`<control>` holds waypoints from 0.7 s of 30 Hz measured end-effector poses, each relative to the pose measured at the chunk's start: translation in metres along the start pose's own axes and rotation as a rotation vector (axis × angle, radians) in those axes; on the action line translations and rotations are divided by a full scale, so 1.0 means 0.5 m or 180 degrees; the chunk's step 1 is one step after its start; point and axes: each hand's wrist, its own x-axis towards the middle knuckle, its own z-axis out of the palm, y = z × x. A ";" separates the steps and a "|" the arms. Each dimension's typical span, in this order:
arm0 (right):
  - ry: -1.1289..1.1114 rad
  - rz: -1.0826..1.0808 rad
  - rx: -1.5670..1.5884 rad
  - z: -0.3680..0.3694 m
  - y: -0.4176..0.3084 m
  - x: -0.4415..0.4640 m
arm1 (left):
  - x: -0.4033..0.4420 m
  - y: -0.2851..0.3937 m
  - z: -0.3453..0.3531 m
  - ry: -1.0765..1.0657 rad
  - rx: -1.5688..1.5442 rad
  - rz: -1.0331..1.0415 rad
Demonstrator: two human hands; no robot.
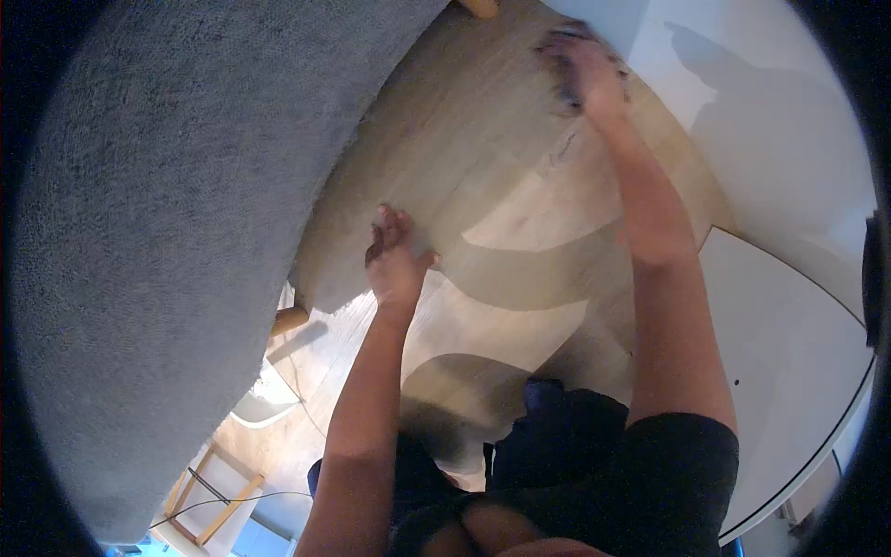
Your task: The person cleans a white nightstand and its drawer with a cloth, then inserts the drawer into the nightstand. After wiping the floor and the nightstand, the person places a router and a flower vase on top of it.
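Observation:
My right hand [596, 79] reaches far forward over the wood floor, close to the white wall. Under its fingers is a dark, crumpled cloth [563, 51], smeared by motion, which looks pressed against the floor. My left hand [397, 265] is at the middle left, palm down on or just over the floor [520, 213], with its fingers apart and nothing in it. The cloth's underside is hidden.
A large grey upholstered piece [176, 204] fills the left side, with a short wooden leg [290, 320] beneath its edge. A white wall [770, 121] bounds the right, and a white panel [780, 353] stands beside my right arm. A cable [278, 494] lies lower left, near wooden-legged furniture [218, 501].

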 end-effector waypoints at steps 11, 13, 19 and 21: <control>-0.0316 0.0601 -0.0193 0.096 -0.085 0.122 | 0.004 0.003 -0.006 0.0163 0.0216 0.0168; -0.0106 -0.0200 0.0103 0.124 -0.160 0.091 | 0.008 0.005 -0.002 0.0104 0.0268 0.0154; -0.0806 -0.1796 0.1915 0.150 -0.503 -0.064 | -0.001 0.003 -0.017 -0.0231 -0.0389 -0.0132; -0.1012 -0.0005 0.2852 0.083 -0.495 -0.066 | -0.010 0.000 -0.007 -0.0108 -0.0344 -0.0227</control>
